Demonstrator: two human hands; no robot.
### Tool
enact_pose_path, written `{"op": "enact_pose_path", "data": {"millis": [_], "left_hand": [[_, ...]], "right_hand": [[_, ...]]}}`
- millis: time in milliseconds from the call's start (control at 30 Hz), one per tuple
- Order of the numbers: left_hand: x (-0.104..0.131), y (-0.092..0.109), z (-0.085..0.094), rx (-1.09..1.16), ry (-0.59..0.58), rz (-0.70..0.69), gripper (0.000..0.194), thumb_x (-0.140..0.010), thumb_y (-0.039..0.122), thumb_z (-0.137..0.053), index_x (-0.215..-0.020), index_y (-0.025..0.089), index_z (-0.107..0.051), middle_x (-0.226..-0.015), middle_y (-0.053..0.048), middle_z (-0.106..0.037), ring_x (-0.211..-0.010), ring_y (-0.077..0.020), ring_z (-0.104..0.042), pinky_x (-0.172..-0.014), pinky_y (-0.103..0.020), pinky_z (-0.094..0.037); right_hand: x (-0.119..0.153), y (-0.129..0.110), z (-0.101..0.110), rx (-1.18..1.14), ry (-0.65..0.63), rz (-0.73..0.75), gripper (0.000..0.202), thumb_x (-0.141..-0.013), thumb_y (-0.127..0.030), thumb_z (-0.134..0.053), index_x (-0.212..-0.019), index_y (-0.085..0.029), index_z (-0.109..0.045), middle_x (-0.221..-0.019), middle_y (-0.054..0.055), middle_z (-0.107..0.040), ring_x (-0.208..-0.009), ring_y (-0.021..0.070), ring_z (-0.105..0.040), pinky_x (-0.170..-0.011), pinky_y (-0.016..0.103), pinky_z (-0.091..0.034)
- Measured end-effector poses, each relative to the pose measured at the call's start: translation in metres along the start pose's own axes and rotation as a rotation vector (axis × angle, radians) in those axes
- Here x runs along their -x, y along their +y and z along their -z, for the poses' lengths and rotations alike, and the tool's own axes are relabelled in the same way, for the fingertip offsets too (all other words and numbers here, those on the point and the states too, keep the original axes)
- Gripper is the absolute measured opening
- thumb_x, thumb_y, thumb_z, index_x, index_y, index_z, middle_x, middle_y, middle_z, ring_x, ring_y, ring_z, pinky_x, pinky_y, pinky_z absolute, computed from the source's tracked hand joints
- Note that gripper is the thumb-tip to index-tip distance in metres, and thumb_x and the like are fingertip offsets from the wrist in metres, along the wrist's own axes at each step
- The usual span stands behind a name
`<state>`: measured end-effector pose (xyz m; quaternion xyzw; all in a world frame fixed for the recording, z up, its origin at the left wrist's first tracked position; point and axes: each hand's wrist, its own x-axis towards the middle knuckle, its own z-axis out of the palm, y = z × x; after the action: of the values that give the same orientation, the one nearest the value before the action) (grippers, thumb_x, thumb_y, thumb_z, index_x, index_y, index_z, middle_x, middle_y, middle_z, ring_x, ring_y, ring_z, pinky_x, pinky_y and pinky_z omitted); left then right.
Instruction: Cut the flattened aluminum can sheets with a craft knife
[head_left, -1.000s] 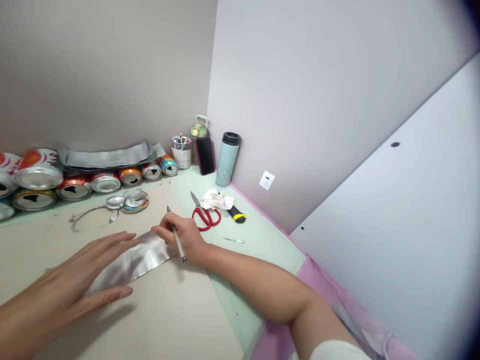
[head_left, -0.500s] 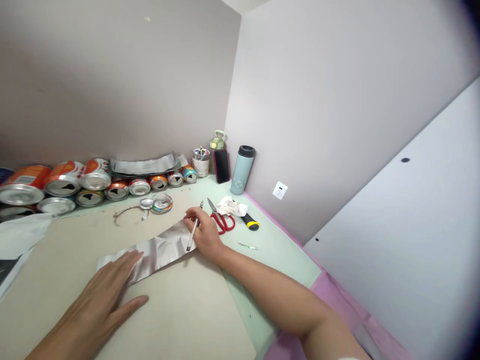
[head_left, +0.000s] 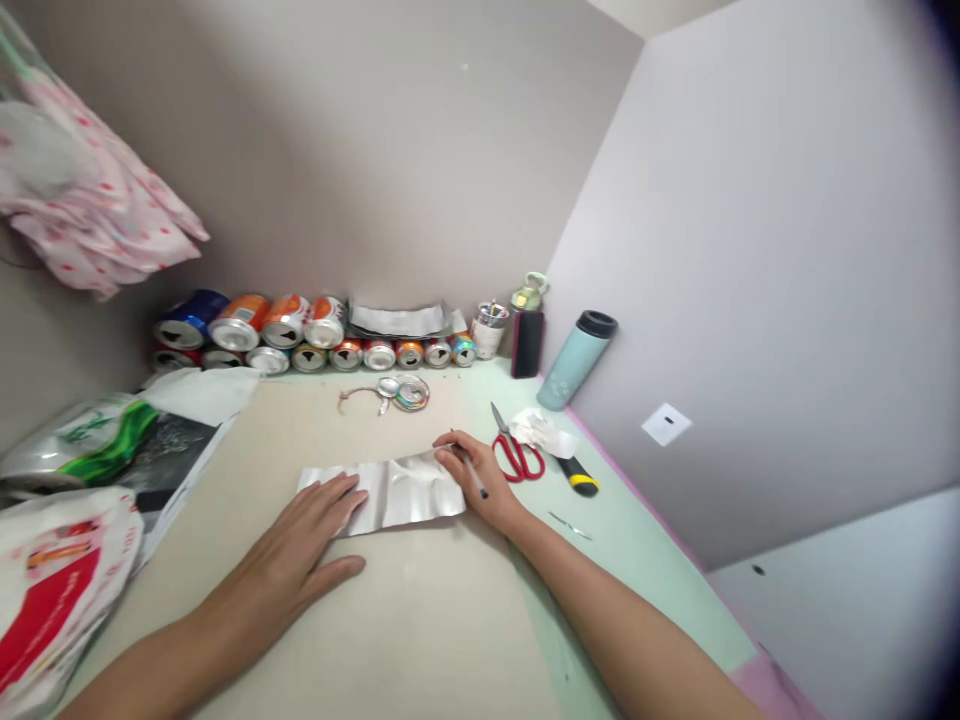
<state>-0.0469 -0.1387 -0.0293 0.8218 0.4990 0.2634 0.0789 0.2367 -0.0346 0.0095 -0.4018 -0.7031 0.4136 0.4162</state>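
Observation:
A strip of silver sheet metal (head_left: 409,492), creased and slightly curled, lies on the beige board (head_left: 420,620). My left hand (head_left: 307,535) rests flat on its left end, fingers stretched out and thumb apart. At the right end, my right hand (head_left: 496,502) is closed around a pen (head_left: 475,476), its fingertips at the strip's upper right corner. The pen's tip is hard to make out. Red-handled scissors (head_left: 517,458) lie just right of this hand. Beyond the strip are cut can ends (head_left: 412,393) with a thin curved metal offcut (head_left: 358,392).
Drink cans (head_left: 286,322) are stacked along the wall, with curved metal sheets (head_left: 397,320) on top. A pen pot (head_left: 490,335), phone (head_left: 527,345) and leaning tumbler (head_left: 577,360) stand in the corner. Crumpled tissue (head_left: 541,430) and a yellow-black handle (head_left: 581,478) lie right; plastic bags (head_left: 71,580) left.
The view has swung left, bringing the plastic bags and a hanging pink spotted cloth into sight. My left hand still lies on the strip; my right still holds the pen at its far end.

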Motion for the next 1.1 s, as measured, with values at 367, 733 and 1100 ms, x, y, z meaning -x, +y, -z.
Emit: {"op": "enact_pose_path", "data": {"millis": [367,733,1100], "left_hand": [[0.000,0.011,0.011,0.012,0.079,0.106,0.084,-0.094,0.051,-0.069,-0.161,0.031,-0.023,-0.169,-0.011,-0.032,-0.157,-0.0329,-0.026,-0.127,-0.062,-0.025],[0.002,0.020,0.024,-0.009,0.067,0.077,0.097,-0.084,0.044,-0.082,-0.158,0.025,-0.022,-0.159,-0.013,-0.045,-0.155,-0.0333,-0.030,-0.128,-0.061,-0.023],[0.000,0.029,0.031,-0.073,0.167,-0.006,0.088,-0.084,0.021,-0.081,-0.157,0.030,-0.033,-0.151,-0.012,-0.044,-0.156,-0.0355,-0.022,-0.128,-0.065,-0.012]], "right_hand": [[0.011,-0.019,-0.003,-0.160,-0.098,-0.146,0.032,-0.091,-0.051,-0.072,-0.107,-0.024,-0.066,-0.070,-0.003,-0.048,-0.065,0.0167,-0.042,-0.058,0.028,-0.030],[0.016,-0.021,-0.005,-0.254,-0.195,-0.212,0.039,-0.086,-0.053,-0.079,-0.108,-0.023,-0.068,-0.070,-0.002,-0.058,-0.065,0.0155,-0.046,-0.059,0.027,-0.030],[0.016,-0.021,-0.007,-0.451,-0.221,-0.321,0.046,-0.080,-0.054,-0.085,-0.109,-0.022,-0.067,-0.069,-0.002,-0.056,-0.063,0.0141,-0.046,-0.057,0.024,-0.031]]}}
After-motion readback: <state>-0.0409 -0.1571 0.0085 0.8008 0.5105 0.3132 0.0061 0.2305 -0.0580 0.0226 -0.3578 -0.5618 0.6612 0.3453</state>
